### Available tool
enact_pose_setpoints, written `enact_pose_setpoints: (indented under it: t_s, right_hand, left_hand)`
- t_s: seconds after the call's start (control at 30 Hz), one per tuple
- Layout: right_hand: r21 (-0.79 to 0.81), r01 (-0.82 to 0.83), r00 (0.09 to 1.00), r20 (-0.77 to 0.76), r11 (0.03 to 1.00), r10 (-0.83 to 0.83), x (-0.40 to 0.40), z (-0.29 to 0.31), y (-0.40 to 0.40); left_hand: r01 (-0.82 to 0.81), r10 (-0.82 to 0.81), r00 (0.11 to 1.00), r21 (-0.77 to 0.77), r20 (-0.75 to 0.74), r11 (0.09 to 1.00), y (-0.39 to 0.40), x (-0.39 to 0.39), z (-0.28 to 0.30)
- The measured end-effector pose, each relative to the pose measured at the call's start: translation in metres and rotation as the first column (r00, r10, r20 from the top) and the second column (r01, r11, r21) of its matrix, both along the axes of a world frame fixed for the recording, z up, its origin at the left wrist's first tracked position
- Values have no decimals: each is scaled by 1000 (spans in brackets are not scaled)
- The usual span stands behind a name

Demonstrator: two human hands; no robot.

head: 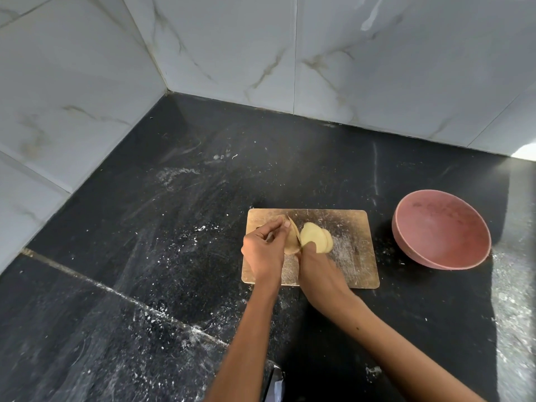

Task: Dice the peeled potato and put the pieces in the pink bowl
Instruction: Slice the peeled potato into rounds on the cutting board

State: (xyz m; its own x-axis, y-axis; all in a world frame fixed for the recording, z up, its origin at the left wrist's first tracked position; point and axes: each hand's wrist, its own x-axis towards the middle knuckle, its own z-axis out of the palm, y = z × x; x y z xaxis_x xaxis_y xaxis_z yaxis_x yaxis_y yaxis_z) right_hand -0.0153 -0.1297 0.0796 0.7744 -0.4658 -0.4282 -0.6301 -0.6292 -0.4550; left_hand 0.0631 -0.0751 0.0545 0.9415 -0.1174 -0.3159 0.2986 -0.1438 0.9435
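On a small wooden cutting board [348, 256] lies a peeled yellow potato. My left hand [265, 248] grips the uncut piece of potato [291, 242] at the board's left. My right hand [317, 271] holds a knife [294, 230], whose thin blade stands between that piece and several cut slices [316, 237] leaning to the right. The knife handle is hidden inside my fist. The pink bowl [441, 230] sits empty on the counter to the right of the board.
The black stone counter [174, 227] is streaked with white dust. White marble-tiled walls [232, 53] close it in at the back and left, meeting in a corner. A dark object [275, 384] pokes in at the bottom edge between my forearms.
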Motion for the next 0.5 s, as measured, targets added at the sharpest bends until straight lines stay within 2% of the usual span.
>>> enact_pose_setpoints:
  t_s: [0.13,0.33,0.5]
  right_hand:
    - [-31,8,999,-31,999,-9,-15,-6,6]
    - [-9,15,1000,-4,1000,-15,8,-10,2]
    - [-49,11,999,-43,999,-13,-15,-16,10]
  left_hand:
    - [-14,14,999,-16,-31,1000,1,-1,-2]
    - [8,-8,1000,-30,-6,1000,1,1,-1]
    - [3,-5,999,-58,-32,998,2,1,-2]
